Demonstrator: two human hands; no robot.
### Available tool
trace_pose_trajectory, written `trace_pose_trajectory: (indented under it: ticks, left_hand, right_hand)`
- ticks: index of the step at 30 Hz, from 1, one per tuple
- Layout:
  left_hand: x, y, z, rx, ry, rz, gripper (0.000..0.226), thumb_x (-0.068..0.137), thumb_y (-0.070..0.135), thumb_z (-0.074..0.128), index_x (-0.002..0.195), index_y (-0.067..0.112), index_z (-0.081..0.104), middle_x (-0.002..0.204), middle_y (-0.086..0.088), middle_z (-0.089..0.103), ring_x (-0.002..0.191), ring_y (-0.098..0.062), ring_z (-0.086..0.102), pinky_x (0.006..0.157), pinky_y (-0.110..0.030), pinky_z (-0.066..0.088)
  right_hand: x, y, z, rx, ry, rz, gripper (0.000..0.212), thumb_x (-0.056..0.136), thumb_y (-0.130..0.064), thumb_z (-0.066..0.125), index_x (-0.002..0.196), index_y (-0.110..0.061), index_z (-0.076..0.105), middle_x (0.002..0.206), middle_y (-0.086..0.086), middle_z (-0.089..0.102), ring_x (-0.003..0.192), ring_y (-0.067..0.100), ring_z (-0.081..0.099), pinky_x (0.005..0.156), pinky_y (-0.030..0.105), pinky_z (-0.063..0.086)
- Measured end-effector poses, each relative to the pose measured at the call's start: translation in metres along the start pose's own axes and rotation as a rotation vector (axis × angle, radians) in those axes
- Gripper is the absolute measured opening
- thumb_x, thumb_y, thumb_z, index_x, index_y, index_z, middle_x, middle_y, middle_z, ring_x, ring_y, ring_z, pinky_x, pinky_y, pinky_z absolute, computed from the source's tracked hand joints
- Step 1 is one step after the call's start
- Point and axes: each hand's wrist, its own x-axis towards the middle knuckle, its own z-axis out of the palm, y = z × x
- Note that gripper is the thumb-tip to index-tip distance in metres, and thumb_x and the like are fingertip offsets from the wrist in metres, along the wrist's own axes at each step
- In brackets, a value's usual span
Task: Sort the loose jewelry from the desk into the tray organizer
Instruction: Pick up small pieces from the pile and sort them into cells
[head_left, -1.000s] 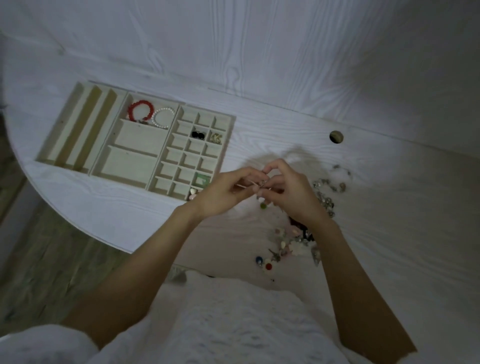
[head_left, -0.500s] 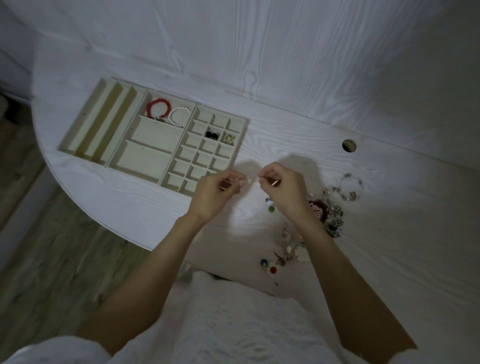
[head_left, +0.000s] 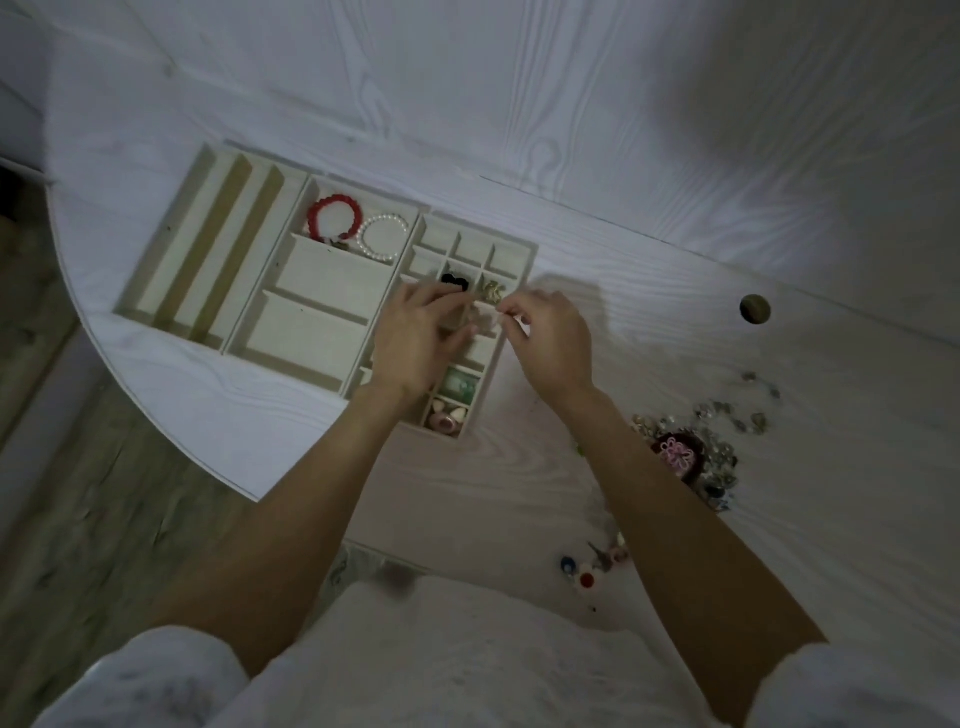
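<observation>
While both hands' fingers (head_left: 511, 312) curl, contents unclear, over tray organizer (head_left: 530, 249) rt edge, desk (head_left: 779, 545) open rt.

I am looking down at the tray (head_left: 332, 291) in the upper left of the frame, lying on the white desk (head_left: 675, 322). My left hand (head_left: 415, 340) and right hand (head_left: 550, 345) are hovering over its small-compartment section at centre, fingers curled; what they pinch is too blurred to tell. A red bracelet (head_left: 334, 221) and pearl bracelet (head_left: 384, 244) are sitting in one upper compartment. Loose jewelry (head_left: 696, 447) is lying at the right, well apart from the tray.
</observation>
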Motion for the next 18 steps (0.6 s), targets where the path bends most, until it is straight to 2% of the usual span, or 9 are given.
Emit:
trace_pose_trajectory:
  ticks: [4, 7, 12, 15, 18]
  left_hand:
    - [-0.011, -0.016, -0.012, 0.037, 0.034, 0.022, 0.034, 0.085, 0.029, 0.049, 0.111, 0.018, 0.068, 0.113, -0.006, 0.064, 0.1, -0.032, 0.055, 0.079, -0.041, 0.047]
    - [-0.015, -0.022, -0.019, 0.082, 0.026, 0.143, 0.036, 0.081, 0.021, 0.047, 0.111, 0.017, 0.066, 0.114, -0.009, 0.061, 0.103, -0.031, 0.049, 0.078, -0.04, 0.043]
    - [0.001, -0.014, -0.021, 0.203, -0.173, 0.259, 0.041, 0.084, 0.031, 0.04, 0.115, 0.025, 0.065, 0.12, -0.007, 0.055, 0.11, -0.028, 0.043, 0.081, -0.035, 0.03]
    - [0.01, -0.013, -0.018, 0.293, -0.226, 0.284, 0.042, 0.083, 0.037, 0.039, 0.11, 0.025, 0.067, 0.118, -0.009, 0.055, 0.108, -0.029, 0.041, 0.08, -0.036, 0.027]
    - [0.015, -0.013, -0.016, 0.335, -0.246, 0.317, 0.042, 0.083, 0.04, 0.039, 0.11, 0.025, 0.068, 0.116, -0.009, 0.056, 0.106, -0.028, 0.039, 0.078, -0.036, 0.025]
  right_hand:
    - [-0.006, 0.01, 0.001, 0.029, 0.06, -0.019, 0.015, 0.088, -0.011, 0.056, 0.094, -0.011, 0.07, 0.097, 0.006, 0.062, 0.091, 0.022, 0.054, 0.071, 0.02, 0.033]
    - [-0.008, 0.012, 0.001, -0.022, 0.066, -0.087, 0.017, 0.086, -0.009, 0.054, 0.091, -0.01, 0.07, 0.101, 0.009, 0.059, 0.093, 0.025, 0.051, 0.076, 0.017, 0.03]
    - [-0.002, 0.003, 0.01, -0.189, -0.02, -0.204, 0.017, 0.083, -0.018, 0.056, 0.09, -0.012, 0.071, 0.106, 0.011, 0.056, 0.097, 0.027, 0.049, 0.079, 0.034, 0.04]
    - [0.001, 0.003, 0.011, -0.346, -0.062, -0.207, 0.023, 0.087, -0.027, 0.052, 0.083, -0.015, 0.071, 0.11, 0.009, 0.056, 0.101, 0.026, 0.048, 0.078, 0.035, 0.035]
    - [0.002, 0.008, 0.006, -0.369, -0.062, -0.257, 0.025, 0.087, -0.029, 0.051, 0.079, -0.016, 0.071, 0.112, 0.009, 0.056, 0.101, 0.027, 0.048, 0.077, 0.036, 0.034]
